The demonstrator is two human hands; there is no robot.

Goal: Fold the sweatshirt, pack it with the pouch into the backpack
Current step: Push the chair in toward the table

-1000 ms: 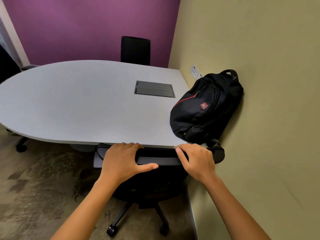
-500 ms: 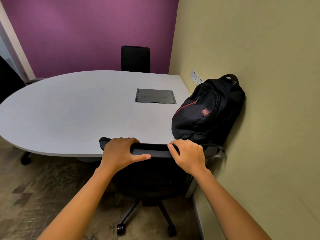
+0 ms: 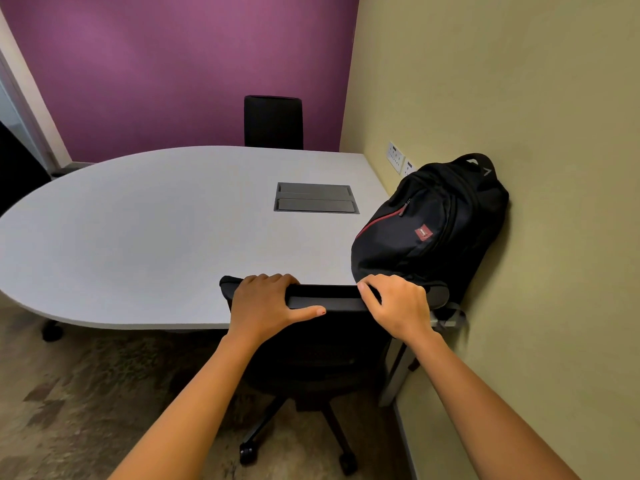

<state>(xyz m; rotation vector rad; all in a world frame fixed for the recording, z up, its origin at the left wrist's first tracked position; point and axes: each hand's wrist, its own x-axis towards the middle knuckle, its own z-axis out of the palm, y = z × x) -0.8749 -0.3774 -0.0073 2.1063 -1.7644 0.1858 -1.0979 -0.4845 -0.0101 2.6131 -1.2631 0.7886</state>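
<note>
Two hands grip the top rail of a black office chair on castors (image 3: pixel 332 301) that stands at the near edge of the worktop. The left hand (image 3: pixel 263 304) has its fingers curled over the rail and its thumb stretched along the rail's face; the right hand (image 3: pixel 398 306) wraps the rail nearer its right end. Just beyond the right hand, a black fabric backpack with a red zip line (image 3: pixel 433 230) stands at the near right corner of the pale grey oval worktop (image 3: pixel 138 237), leaning on the olive wall (image 3: pixel 519 98); its zips appear closed. A grey strap (image 3: pixel 453 318) hangs off the worktop edge close beside the rail's end. Neither sweatshirt nor pouch is in view, so packing has probably not begun.

Hazards, as judged:
- The chair may roll or swivel further than intended if drawn back.
- The rail's right end could snag the strap and drag the backpack over the near edge.
- The right hand could be pinched between rail and wall.

A dark recessed cable hatch (image 3: pixel 316 198) sits mid-worktop; a second black chair (image 3: pixel 273 123) stands at the far edge.
</note>
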